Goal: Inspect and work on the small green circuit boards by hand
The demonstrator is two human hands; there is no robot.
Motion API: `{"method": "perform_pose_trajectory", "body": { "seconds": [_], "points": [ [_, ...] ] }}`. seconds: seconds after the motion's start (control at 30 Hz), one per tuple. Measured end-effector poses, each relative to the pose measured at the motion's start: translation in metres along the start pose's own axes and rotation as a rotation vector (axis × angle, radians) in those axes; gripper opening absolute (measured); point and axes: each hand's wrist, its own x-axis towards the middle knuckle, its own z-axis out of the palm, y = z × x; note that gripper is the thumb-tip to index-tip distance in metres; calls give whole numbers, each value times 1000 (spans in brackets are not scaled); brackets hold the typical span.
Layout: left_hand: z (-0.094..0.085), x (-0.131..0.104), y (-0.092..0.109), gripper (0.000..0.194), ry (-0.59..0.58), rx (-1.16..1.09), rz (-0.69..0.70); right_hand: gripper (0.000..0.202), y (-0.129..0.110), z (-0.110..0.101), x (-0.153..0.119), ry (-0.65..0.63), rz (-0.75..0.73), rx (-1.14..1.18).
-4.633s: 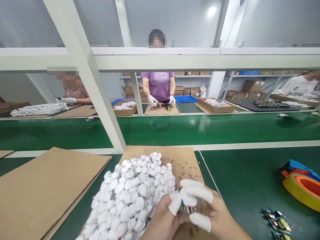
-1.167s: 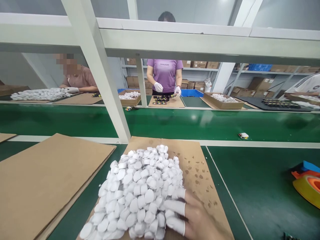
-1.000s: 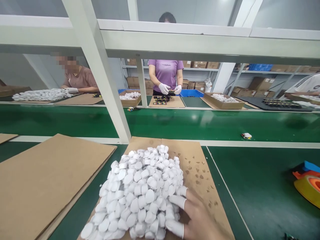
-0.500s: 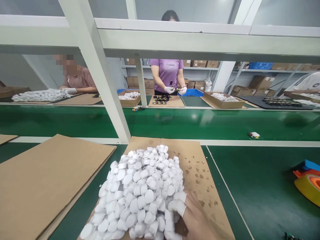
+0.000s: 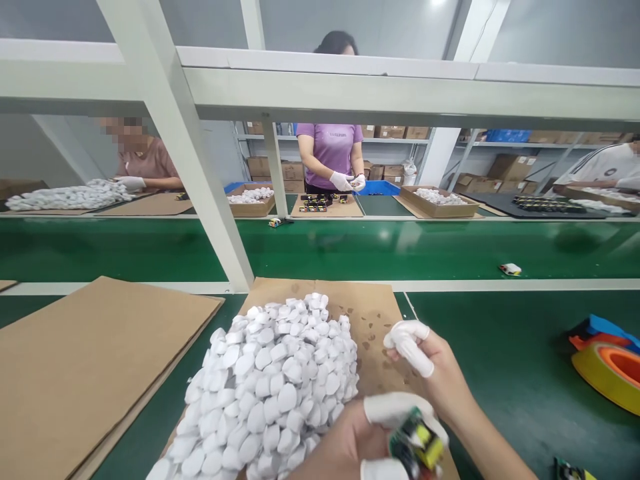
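One circuit board [image 5: 417, 441], green with yellow parts: sitting between the thumb and fingers of the left hand [image 5: 367, 433], which are clamping it, above the near right edge of the cardboard sheet [image 5: 373, 333]. Right hand [image 5: 425, 352]: hovering beyond the board, fingertips pressing together, contents impossible to tell. White pieces [image 5: 280, 387]: lying heaped leftward. Yellow tape roll [image 5: 597, 379]: resting toward the desk's [image 5: 515, 360] right.

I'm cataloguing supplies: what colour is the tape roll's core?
The core is orange; it shows best in the head view.
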Motion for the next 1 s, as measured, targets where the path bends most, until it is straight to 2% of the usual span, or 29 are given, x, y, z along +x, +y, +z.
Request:
{"method": "perform_pose_trajectory", "body": {
  "seconds": [0.1,0.17,0.3,0.37,0.47,0.57,0.7,0.8,0.93,1.0],
  "points": [
    [-1,6,2,44,124,-176,148,12,1,-11,5,-12,-47,20],
    [0,8,2,42,206,-184,208,12,-3,-12,1,-46,-96,36],
    [-1,9,1,26,391,-150,301,10,-15,-8,-9,-133,-182,59],
    [-2,9,1,26,441,-108,357,8,-18,-7,-9,-204,-196,56],
    [-2,8,2,30,398,-61,392,13,-16,-8,-7,-255,-209,-46],
    [-2,5,4,36,355,-36,317,24,-12,-11,-4,-238,-221,-210],
    [-7,2,3,39,330,-102,280,39,-9,-13,-7,-304,-230,-368],
    [-10,1,1,40,290,-162,260,46,-6,-9,-12,-203,-227,-353],
    [-10,4,-1,43,305,-173,241,30,-2,-1,-15,-68,-297,-368],
    [-12,6,-4,35,219,-199,296,30,-2,1,-15,-60,-253,-379]
  ]
}}
